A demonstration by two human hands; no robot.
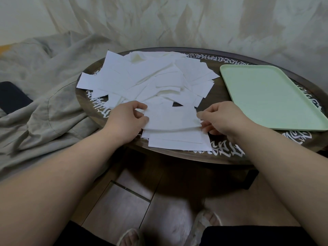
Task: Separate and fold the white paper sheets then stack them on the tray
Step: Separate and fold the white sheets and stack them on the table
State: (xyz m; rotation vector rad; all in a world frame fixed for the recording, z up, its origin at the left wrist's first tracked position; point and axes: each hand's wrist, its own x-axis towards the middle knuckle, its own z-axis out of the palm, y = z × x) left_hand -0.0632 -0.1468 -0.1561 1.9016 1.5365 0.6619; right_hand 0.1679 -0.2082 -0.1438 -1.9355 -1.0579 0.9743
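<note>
Two hands work at the near edge of a dark round table [221, 96] with white lettering round its rim. Grey cloth [44, 96] lies rumpled to the left of it, with a dark object [12, 96] on the cloth at the far left, and pale crumpled sheeting [177, 20] hangs behind. One green tray [269, 96] sits on the right side of the table, just beside the papers and holding nothing. A loose pile [145, 79] of white sheets, too many and too overlapped to count, covers the middle and far left of the table, some hanging over its edge. Nearest lies a sheet [172, 118] held at both ends, over a few more flat sheets [179, 141] at the table's near rim. The left hand [126, 118] pinches the sheet's left edge, thumb above and curled fingers at the edge. The right hand [221, 118] pinches the right edge, thumb on top and fingers curled beneath, lifting that end slightly off the sheets below. Below the table, two sandalled feet [205, 226] stand on a wooden floor [120, 201].
</note>
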